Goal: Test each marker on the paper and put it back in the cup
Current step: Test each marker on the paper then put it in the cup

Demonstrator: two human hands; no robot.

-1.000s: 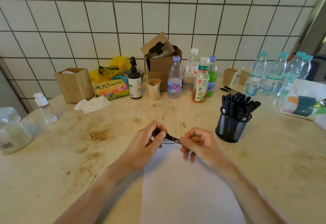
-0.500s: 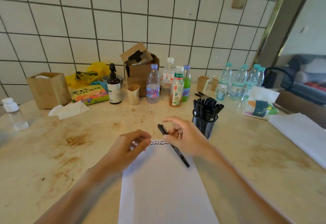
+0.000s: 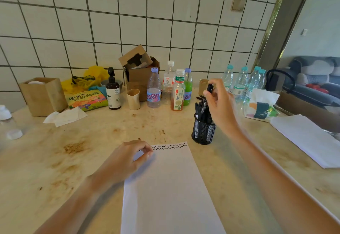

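Note:
A white sheet of paper point(image 3: 169, 187) lies in front of me with two rows of black squiggles along its top edge. Right of it stands a black mesh cup point(image 3: 203, 132) holding several black markers. My right hand point(image 3: 219, 103) is above the cup and pinches a black marker point(image 3: 209, 87) upright, its end poking out above my fingers. My left hand point(image 3: 127, 157) rests on the paper's top left corner with fingers curled, thumb meeting fingertips; I see nothing held in it.
Along the tiled wall stand several bottles point(image 3: 153, 90), a cardboard box point(image 3: 139, 71), a pump bottle point(image 3: 113, 92), paper cups point(image 3: 133, 99) and a brown tissue box point(image 3: 44, 95). A tissue pack point(image 3: 262, 104) and a paper stack point(image 3: 311, 138) lie to the right.
My right hand lifted the marker off the paper and carried it up and right over the cup. My left hand stayed at the paper's corner. The camera turned right.

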